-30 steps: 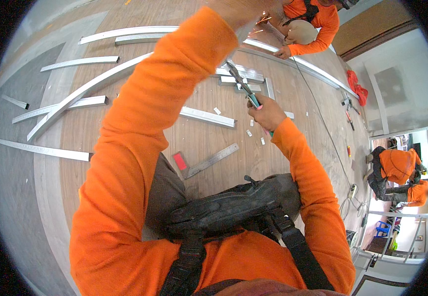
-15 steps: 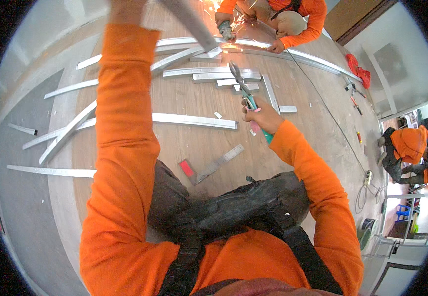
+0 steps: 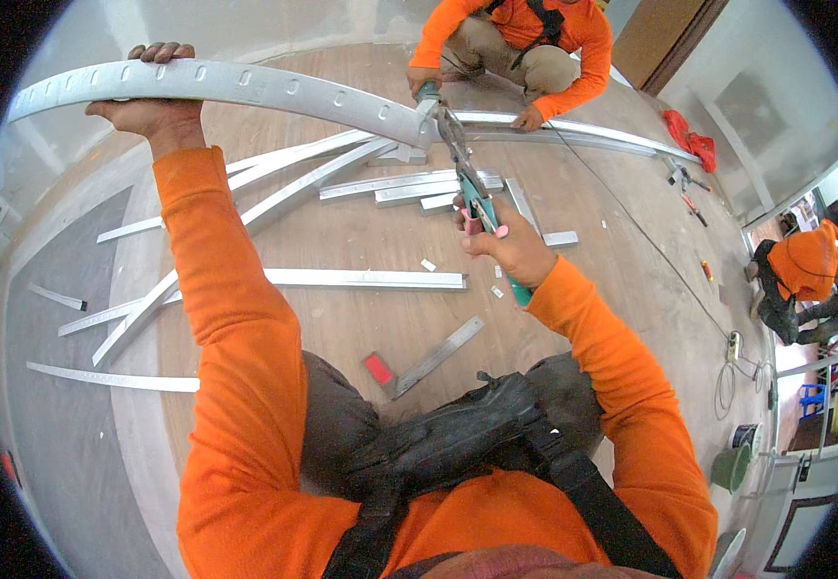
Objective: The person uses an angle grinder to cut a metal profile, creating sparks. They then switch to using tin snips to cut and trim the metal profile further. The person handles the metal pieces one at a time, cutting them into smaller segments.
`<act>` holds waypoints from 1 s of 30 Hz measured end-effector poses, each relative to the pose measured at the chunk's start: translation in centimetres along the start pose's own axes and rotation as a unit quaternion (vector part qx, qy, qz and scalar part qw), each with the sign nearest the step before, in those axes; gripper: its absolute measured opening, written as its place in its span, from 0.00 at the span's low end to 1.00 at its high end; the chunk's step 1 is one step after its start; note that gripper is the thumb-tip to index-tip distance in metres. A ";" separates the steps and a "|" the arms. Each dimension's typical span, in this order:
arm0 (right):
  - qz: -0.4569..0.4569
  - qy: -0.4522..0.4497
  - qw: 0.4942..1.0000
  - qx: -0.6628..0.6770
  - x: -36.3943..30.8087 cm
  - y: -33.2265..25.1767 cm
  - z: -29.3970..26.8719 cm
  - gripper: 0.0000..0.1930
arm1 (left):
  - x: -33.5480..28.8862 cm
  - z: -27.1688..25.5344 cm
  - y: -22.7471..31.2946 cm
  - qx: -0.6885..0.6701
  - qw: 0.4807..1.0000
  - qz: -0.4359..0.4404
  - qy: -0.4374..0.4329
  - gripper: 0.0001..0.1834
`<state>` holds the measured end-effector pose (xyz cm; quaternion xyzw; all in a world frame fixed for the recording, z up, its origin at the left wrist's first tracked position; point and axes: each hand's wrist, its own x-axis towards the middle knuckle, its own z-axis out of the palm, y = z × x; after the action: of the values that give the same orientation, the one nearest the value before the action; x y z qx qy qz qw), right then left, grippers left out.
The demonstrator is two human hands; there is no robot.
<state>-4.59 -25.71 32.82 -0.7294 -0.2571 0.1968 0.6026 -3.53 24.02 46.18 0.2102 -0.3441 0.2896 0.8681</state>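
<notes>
My left hand (image 3: 156, 118) is closed around a long, light metal channel (image 3: 274, 90) with a row of oval dents, raised across the upper left. Its fingers curl over the far edge, and the thumb lies below. My right hand (image 3: 517, 247) grips tin snips (image 3: 478, 198) with green and pink handles. The snips' jaws meet the channel's right end, where a short flap of metal stands up; whether the blades are closed on it I cannot make out. Below on the floor lies a square with a red stock (image 3: 378, 369) and a steel blade (image 3: 438, 357).
Cut metal channels (image 3: 370, 278) and shorter pieces (image 3: 424, 188) lie about the floor. Across from me a co-worker (image 3: 578, 68) in orange crouches with a power tool (image 3: 427, 91). A cable (image 3: 621, 183) crosses the right side. Buckets (image 3: 730, 468) stand at lower right.
My left hand has come down and left with the channel, which now lies crosswise. The snips have moved up slightly to its end. Sparks by the co-worker have stopped.
</notes>
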 end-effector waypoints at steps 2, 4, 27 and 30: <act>-0.031 0.009 0.999 -0.031 0.1 0.8 -0.2 0.26 | -0.2 1.5 -1.8 -0.001 1.000 0.009 0.003 0.57; -0.045 0.040 0.998 -0.030 0.2 0.8 0.3 0.26 | -0.3 1.1 -1.8 0.016 1.000 0.018 0.018 0.57; -0.038 0.061 0.997 -0.033 -0.2 -0.4 -0.2 0.20 | 0.0 0.8 -4.2 -0.009 0.995 0.049 0.083 0.55; -0.043 0.041 0.998 0.038 -0.1 -0.6 0.1 0.20 | -0.2 0.8 -4.3 -0.010 0.994 0.047 0.101 0.55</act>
<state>-4.77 -25.61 33.40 -0.7016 -0.2555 0.1509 0.6478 -1.21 20.29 45.87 0.1546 -0.2672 0.3466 0.8858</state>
